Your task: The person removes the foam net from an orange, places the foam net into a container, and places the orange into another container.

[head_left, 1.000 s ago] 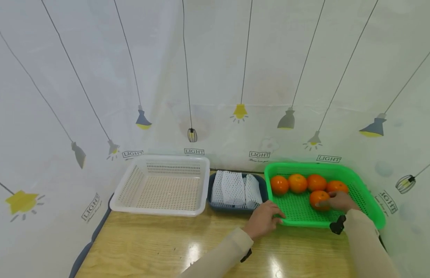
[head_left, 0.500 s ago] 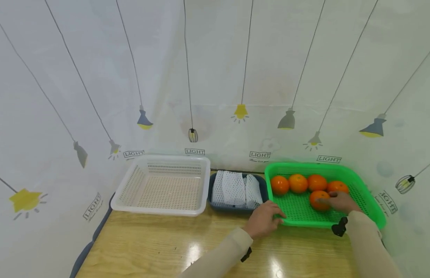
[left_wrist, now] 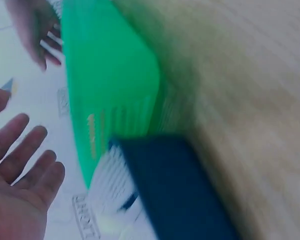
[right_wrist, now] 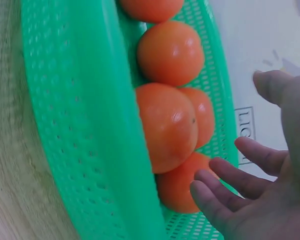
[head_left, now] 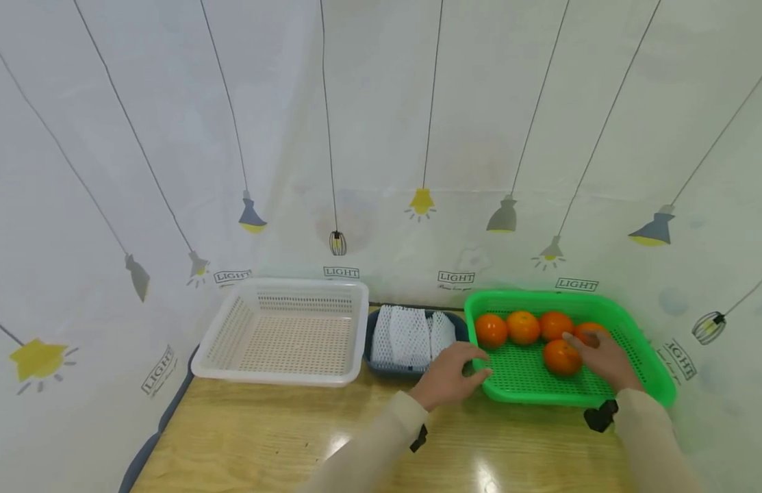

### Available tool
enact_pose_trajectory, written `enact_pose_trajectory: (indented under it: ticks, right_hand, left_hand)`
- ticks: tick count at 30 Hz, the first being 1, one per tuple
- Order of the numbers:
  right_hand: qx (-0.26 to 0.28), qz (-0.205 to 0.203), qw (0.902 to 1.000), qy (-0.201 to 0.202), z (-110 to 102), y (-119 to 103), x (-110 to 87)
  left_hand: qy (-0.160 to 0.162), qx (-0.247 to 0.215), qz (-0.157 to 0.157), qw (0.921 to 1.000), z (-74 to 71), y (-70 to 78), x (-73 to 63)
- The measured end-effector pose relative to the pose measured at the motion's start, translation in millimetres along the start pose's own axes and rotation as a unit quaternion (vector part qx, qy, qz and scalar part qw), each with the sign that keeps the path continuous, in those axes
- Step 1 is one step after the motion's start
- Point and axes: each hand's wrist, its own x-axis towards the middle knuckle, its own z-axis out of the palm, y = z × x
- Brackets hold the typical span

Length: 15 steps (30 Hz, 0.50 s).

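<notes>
Several oranges sit in the green basket (head_left: 535,397) on the right, most in a back row and one orange (head_left: 562,357) in front of them. My right hand (head_left: 607,359) hovers over the basket's right part, just beside the front orange. In the right wrist view its fingers are spread and hold nothing. My left hand (head_left: 451,375) is between the basket's left front corner and the dark blue tray (head_left: 396,372). Its fingers are apart with nothing in them, as the left wrist view also shows. White foam net sleeves (head_left: 411,337) lie in the tray.
A white plastic basket (head_left: 278,378) stands at the left on the wooden table (head_left: 251,431). Behind everything hangs a pale curtain (head_left: 381,123) printed with lamps, which also closes in both sides.
My right hand has let go of the front orange and risen off it, fingers opening. My left hand has come off the green basket's rim and shifted left. The orange stays in place.
</notes>
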Motion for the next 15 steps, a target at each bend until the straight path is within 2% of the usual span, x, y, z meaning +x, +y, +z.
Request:
enact_pose_trajectory:
  ticks: [3, 7, 11, 15]
  right_hand:
    - [0.030, -0.015, 0.9991, 0.026, 4, -5, -5.5]
    - [0.044, -0.045, 0.9965, 0.054, 9, -13, -12.3]
    - [0.035, -0.070, 0.9942, 0.073, 14, -27, -21.8]
    - [0.021, -0.119, 0.9878, 0.099, 20, -39, -30.6]
  left_hand:
    - [0.015, -0.025, -0.027, 0.9992, -19.1, -5.6, -1.0]
    - [0.058, -0.051, -0.061, 0.9952, -48.2, -16.9, -7.8]
    - [0.112, -0.024, -0.065, 0.9913, -76.5, -33.5, -20.0]
    - [0.164, 0.031, -0.056, 0.9844, -101.8, -53.9, -36.3]
